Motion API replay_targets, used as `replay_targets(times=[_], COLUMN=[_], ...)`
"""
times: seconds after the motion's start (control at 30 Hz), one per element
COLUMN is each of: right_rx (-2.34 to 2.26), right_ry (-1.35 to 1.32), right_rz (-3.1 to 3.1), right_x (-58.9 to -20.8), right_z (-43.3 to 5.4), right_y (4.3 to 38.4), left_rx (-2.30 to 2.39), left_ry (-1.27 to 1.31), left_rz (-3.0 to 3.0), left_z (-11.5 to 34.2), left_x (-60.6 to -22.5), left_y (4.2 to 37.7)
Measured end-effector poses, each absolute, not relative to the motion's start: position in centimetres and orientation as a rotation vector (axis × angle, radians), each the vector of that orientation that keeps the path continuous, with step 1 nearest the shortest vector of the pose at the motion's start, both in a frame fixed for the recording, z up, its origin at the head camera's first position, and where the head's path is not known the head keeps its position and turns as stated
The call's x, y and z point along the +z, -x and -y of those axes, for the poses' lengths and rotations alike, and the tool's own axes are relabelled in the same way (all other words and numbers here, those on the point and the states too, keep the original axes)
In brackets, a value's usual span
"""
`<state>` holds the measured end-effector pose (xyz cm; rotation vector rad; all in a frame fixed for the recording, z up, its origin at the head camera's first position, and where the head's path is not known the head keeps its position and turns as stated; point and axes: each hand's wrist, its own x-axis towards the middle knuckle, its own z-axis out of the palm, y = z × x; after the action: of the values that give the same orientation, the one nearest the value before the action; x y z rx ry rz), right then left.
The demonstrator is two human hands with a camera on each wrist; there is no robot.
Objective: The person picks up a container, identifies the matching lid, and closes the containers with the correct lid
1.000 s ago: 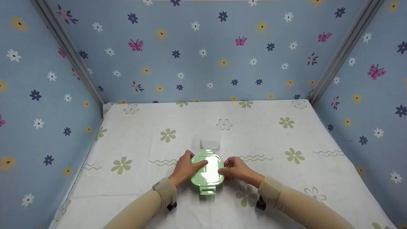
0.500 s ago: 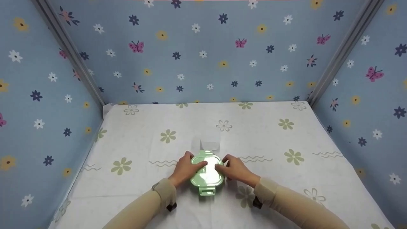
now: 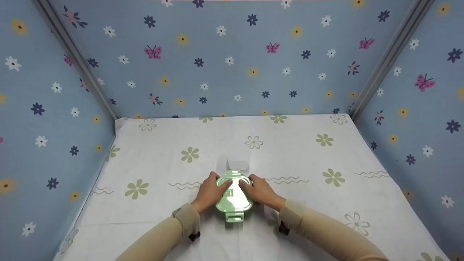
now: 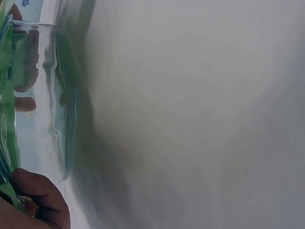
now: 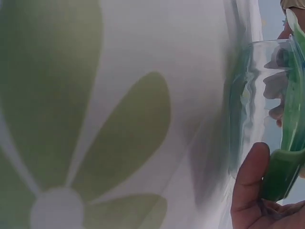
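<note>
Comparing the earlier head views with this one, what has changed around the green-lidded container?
The right hand has moved left and slightly away from the person, its thumb going from the right edge of the green lid to farther in on top. The left hand keeps its thumb on the lid's other side, and the container stays about where it was.

1. Pale-blue walls [image 3: 224, 79] with a flower-and-butterfly print stand at back, left and right.
2. Straight grey posts [image 3: 75, 54] line both rear corners.
3. A white cloth [image 3: 290, 152] with a green-flower, wavy-line print lies between.
</note>
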<state>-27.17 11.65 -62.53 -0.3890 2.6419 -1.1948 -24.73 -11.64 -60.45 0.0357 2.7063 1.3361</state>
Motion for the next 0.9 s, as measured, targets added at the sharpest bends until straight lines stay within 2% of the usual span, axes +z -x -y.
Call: replay_targets(times=[0.23,0.43,0.7,0.9], right_rx=[-1.114,-1.185,-1.173,-1.173], right_ry=[0.382,0.38,0.336,0.362], right_rz=[-2.685,-2.642,-2.636,-2.624], right_x=[-63.4,-60.4,-59.3,-60.0], right_z=[-11.1,-10.9,-10.7,-10.7], right_y=[27.9,26.6,26.1,26.3], left_rx=[1.324,1.323,1.369,1.368], left_ry=[-0.019,-0.044,-0.068,-0.095], left_rz=[-2.704,-2.722,-2.695,-2.675], left_z=[11.6,11.8,12.1,12.9], left_x=[-60.5,-60.4,-60.0,-59.7], left_y=[24.6,24.7,24.8,24.6])
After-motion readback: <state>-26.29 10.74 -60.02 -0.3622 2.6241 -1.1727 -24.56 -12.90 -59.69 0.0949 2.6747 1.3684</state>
